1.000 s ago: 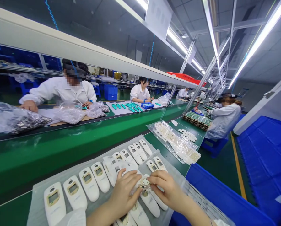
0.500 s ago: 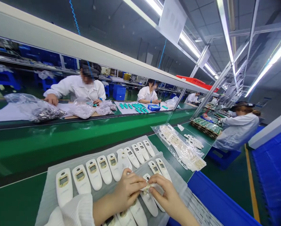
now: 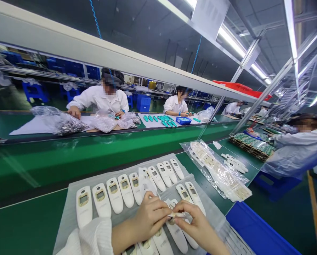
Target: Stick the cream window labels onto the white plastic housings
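My left hand (image 3: 151, 216) and my right hand (image 3: 195, 225) meet over the mat, both closed in a pinch. Between their fingertips is a small whitish piece (image 3: 177, 215); its exact kind I cannot make out. White handheld device housings (image 3: 114, 196) with small display windows lie in a row on a pale grey sheet (image 3: 68, 209), left of and beyond my hands. More housings (image 3: 192, 196) lie right of and beneath my hands, partly hidden by them. A small translucent sheet (image 3: 147, 182) rests on part of the row.
A clear bag with cream-coloured strips (image 3: 214, 170) lies to the right, beside several white parts (image 3: 234, 163). A blue bin (image 3: 254, 230) stands at the bench's right edge. Across the green divider (image 3: 115, 148), co-workers sit among bags and teal housings (image 3: 169, 122). Another person (image 3: 304, 148) sits at right.
The view has swung left, so the scene appears shifted right. Both hands still pinch the small piece, which shows slightly more between the fingers.
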Available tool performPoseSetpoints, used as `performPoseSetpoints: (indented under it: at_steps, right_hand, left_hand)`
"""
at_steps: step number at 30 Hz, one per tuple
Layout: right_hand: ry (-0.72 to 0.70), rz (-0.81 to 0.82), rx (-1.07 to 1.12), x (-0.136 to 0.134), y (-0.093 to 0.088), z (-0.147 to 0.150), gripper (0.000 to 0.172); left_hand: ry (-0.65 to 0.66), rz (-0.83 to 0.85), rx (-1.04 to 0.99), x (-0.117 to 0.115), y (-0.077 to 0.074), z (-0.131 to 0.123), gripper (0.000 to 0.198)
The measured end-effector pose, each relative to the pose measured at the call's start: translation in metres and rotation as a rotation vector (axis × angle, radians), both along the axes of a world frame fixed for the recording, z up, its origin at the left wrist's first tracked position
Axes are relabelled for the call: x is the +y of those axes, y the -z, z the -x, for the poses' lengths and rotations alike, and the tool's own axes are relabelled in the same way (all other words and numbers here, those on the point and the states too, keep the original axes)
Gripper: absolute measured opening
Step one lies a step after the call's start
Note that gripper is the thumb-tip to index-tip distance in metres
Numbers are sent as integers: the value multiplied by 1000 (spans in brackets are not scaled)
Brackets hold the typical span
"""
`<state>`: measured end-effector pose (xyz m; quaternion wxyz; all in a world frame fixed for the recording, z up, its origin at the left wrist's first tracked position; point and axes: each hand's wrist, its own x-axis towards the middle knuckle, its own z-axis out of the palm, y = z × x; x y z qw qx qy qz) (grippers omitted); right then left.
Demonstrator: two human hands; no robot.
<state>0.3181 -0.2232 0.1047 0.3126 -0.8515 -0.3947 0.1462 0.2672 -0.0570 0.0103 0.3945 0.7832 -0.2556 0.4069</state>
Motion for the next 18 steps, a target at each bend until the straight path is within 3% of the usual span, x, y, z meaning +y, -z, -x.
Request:
performPoseSetpoints:
  at_steps: [13, 18]
  right_hand:
    - [11, 47, -64, 1, 6, 0, 16]
    - [-13, 9, -115, 2, 10, -3, 16]
  left_hand:
    - [-47, -14, -8, -2, 2, -1, 18]
    - [25, 104, 82, -3, -2, 1, 19]
